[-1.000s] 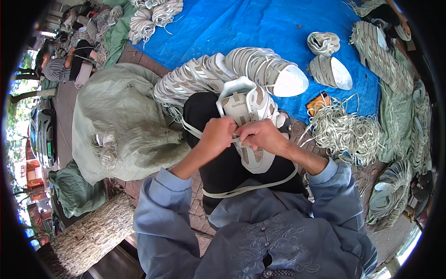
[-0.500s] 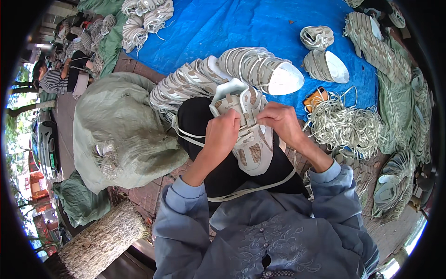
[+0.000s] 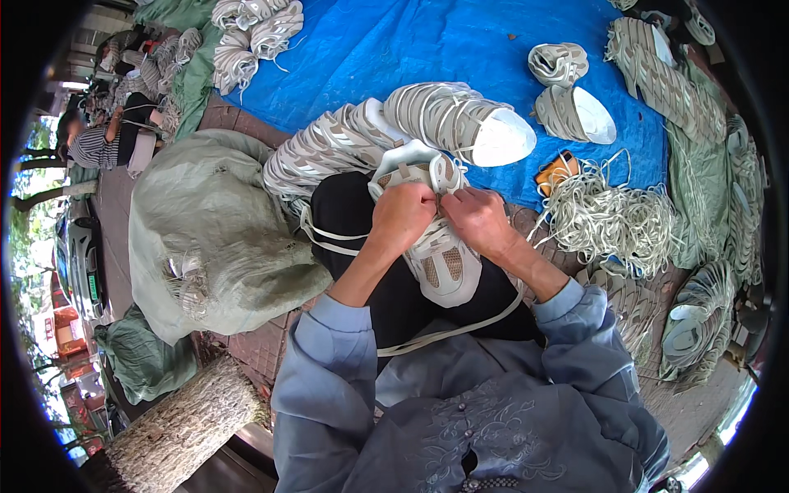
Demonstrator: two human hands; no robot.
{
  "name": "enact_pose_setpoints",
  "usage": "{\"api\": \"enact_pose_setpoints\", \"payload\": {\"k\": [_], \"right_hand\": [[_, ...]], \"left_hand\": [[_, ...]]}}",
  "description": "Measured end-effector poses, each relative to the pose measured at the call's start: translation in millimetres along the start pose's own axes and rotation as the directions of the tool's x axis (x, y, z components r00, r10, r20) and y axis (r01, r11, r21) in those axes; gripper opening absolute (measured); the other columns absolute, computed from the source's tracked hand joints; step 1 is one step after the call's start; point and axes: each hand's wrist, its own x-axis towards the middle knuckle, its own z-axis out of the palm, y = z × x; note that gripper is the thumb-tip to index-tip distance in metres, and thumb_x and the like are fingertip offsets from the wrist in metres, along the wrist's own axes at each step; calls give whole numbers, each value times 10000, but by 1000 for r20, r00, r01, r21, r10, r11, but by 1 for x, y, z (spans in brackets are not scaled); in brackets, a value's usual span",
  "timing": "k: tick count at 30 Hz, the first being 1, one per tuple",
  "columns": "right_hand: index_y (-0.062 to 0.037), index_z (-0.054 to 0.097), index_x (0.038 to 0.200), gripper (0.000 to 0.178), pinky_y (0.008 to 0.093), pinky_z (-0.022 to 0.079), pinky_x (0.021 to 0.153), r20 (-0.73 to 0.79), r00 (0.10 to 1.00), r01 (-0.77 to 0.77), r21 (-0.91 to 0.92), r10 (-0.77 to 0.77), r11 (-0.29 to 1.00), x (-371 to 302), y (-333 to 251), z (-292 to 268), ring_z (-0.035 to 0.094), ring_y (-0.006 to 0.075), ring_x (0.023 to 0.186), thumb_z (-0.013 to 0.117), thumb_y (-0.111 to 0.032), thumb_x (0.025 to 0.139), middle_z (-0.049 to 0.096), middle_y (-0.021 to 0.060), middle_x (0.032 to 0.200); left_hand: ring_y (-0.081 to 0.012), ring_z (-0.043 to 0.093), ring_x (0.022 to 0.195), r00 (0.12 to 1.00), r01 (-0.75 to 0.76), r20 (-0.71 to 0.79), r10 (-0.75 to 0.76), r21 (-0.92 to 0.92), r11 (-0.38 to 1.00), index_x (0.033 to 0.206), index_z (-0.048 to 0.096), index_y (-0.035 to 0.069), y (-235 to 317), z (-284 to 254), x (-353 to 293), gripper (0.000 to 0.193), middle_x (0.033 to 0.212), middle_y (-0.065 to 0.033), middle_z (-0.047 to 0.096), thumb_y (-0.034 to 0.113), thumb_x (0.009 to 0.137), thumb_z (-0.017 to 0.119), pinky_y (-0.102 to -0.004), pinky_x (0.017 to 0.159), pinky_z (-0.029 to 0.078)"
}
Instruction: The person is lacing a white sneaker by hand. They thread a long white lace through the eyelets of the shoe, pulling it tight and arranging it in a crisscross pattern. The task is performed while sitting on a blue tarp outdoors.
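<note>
Shoe upper across the black-trousered knees, pale grey and tan, toe toward the body, collar pointing away. Left hand over the tongue, fingers curled in narrowly, apparently about the lace; exact pinch hidden behind the knuckles. Right hand just beside, at the eyelet edge, likewise bunched to a tight pinch, seemingly on the same lace, though again too covered to be sure.

Just changed: hands nearly together again near the collar, after the wider spread of half a second ago and the pinch lower on the front a second ago. Probably a pull finished and lacing now at a higher eyelet, with only a little of the front left to do. Loose lace in a loop left of the knees and in a long sag across the lap, so a possible snag.

Beyond the collar, rows of nested uppers, partly on a blue tarp. To the right, a tangled heap of laces, with an orange object at its edge. To the left, a big pale sack, a dark green bag and a rough-barked trunk. Farther off, a seated person in a striped top.
</note>
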Motion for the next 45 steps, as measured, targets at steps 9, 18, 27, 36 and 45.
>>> {"api": "enact_pose_setpoints", "payload": {"k": [9, 18, 27, 36, 45], "right_hand": [[-59, 493, 664, 87, 334, 459, 505, 32, 999, -12, 29, 11, 1000, -3, 2, -6, 542, 226, 556, 555, -40, 607, 489, 62, 584], [-58, 486, 680, 73, 337, 469, 500, 138, 990, -30, -45, 36, 999, -1, -4, -12, 575, 222, 573, 537, -102, 651, 526, 79, 593], [-26, 612, 745, 92, 269, 434, 518, 399, 782, -623, 525, 479, 580, -1, 11, -24, 584, 182, 585, 635, -55, 662, 610, 89, 664], [15, 594, 718, 73, 246, 418, 516, 415, 782, -622, 479, 465, 619, -2, 11, -20, 524, 93, 566, 642, -2, 665, 566, 56, 632], [5, 586, 675, 69, 212, 398, 554, 438, 710, -696, 554, 551, 457, -5, 10, -24, 487, 49, 599, 654, 14, 665, 557, 2, 637]], "left_hand": [[-328, 584, 716, 999, 18, 48, -10, -149, 989, 728, 638, 30, -3, 5, 4, 168, 717, -171, 598, 140, 678, 521, -400, 655, 452], [-185, 551, 477, 982, -184, -42, 185, 10, 983, 733, 602, -3, -6, 12, 3, 134, 575, -120, 563, 80, 700, 502, -299, 487, 421], [-332, 577, 674, 995, -100, -46, 91, -236, 967, 739, 625, 27, -3, 10, -8, 130, 699, -169, 592, 82, 699, 514, -382, 626, 452], [-326, 585, 674, 993, -112, 31, 118, -160, 981, 731, 627, 26, 0, 8, 0, 137, 690, -162, 594, 85, 702, 507, -394, 615, 450], [-353, 573, 616, 933, -360, 128, 337, 273, 892, 648, 609, 17, 4, 15, 19, 117, 628, -196, 572, 97, 687, 533, -441, 578, 440]]}}
